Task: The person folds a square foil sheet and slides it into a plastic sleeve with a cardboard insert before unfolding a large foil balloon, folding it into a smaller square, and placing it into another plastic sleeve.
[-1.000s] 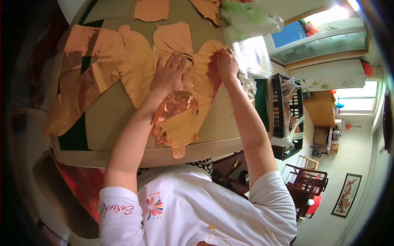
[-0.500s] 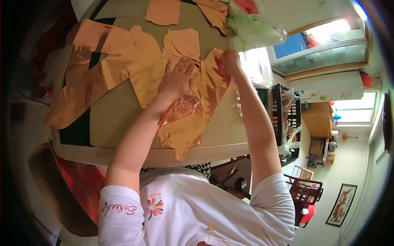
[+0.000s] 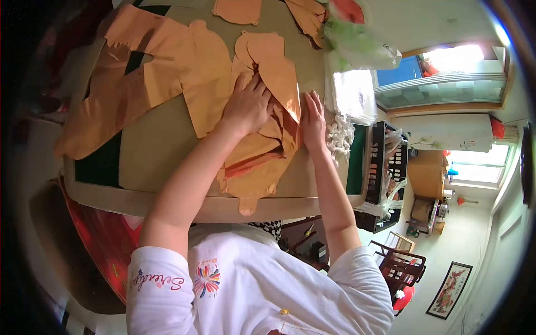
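Folded foil [image 3: 251,148] is set at table's [image 3: 151,151] near edge. It's pressed by left hand [image 3: 245,109], fingers extended, not clenched. Right hand [image 3: 314,120] is held along foil's right edge, fingers straight, released. "Serendi…" is printed on left sleeve [image 3: 159,285].

Couldn't see the palm of the left hand [image 3: 249,107] or the right hand [image 3: 312,120], nor the foil [image 3: 254,149] directly under the left. Saw a copper sheet [image 3: 237,10], a fanned copper stack [image 3: 307,19] and a red item [image 3: 347,10] only in part, cut off by the top edge. Couldn't see properly into the black basket [image 3: 379,132], partly covered by plastic wrap [image 3: 386,206]. Couldn't resolve the small white bits [image 3: 340,137] near the right wrist [image 3: 318,148].
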The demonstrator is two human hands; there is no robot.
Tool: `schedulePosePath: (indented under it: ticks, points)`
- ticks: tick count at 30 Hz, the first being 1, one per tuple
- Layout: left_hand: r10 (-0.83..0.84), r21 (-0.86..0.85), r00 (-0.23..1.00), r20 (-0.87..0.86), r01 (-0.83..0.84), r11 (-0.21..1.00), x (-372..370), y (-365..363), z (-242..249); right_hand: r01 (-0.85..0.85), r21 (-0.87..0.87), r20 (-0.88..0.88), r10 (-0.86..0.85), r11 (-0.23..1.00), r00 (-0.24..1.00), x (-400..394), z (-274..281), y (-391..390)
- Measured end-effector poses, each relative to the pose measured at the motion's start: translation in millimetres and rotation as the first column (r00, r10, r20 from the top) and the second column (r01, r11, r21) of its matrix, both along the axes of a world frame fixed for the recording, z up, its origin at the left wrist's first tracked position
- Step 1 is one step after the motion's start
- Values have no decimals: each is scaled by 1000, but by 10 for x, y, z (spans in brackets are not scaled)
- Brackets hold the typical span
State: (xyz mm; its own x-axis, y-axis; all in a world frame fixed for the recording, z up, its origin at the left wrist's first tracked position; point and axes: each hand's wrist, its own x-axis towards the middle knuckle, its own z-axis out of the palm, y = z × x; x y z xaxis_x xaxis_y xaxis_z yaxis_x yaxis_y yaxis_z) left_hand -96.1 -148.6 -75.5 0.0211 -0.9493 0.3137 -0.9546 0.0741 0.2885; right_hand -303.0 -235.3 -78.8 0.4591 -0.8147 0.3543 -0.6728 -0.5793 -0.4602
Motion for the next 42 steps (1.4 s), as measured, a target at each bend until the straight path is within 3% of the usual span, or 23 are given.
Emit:
schedulePosePath:
  ticks: [4,5,6,8,14,18,20,22,23,24,25,27,30,36,40,42]
  points:
    - [15,5,1000,5,-15,1000,-13,-6,-39,-57,115,20,55,992,998,-15,15,273]
    - [13,-11,1000,-8,-14,1000,-9,-8,-46,-130,249,94,110,960,989,33,120,391]
    - [12,-27,1000,-21,-13,1000,-10,-13,-51,-179,249,135,149,952,980,93,177,488]
    - [38,-20,999,17,-37,999,-14,-4,-19,-250,31,9,250,968,968,292,462,640]
    - [12,57,1000,4,-13,998,-3,4,42,54,146,63,-64,988,996,384,414,394]
    - [34,-17,999,14,-34,999,-21,4,-61,148,485,142,-245,862,959,435,624,423]
    - [25,13,999,29,-25,1000,-18,1,-55,-88,782,304,-255,617,918,352,635,356]
    - [24,31,999,25,-24,999,-21,-2,-37,-607,665,736,-243,435,632,298,636,398]
    - [27,35,1000,12,-28,999,-25,6,-21,-733,563,824,-188,383,534,213,563,305]
    - [34,38,999,0,-34,999,-13,10,-7,-531,600,685,-42,598,728,184,423,215]
    - [25,33,1000,-13,-24,999,-3,15,0,-314,526,468,39,790,883,145,264,127]
    - [-3,21,999,-38,4,1000,0,12,32,-73,174,-11,76,982,997,71,71,51]
    - [33,107,991,130,-48,993,-10,77,208,-149,44,-155,154,988,976,194,76,131]
    - [50,-133,996,-72,-59,989,-25,17,57,-280,74,-169,289,957,942,371,198,163]
    - [11,-140,990,-139,-31,990,-10,27,36,-329,22,-217,326,944,920,365,209,197]
    - [-13,-212,942,-336,-62,975,-32,25,65,-343,0,-231,334,939,914,368,218,215]
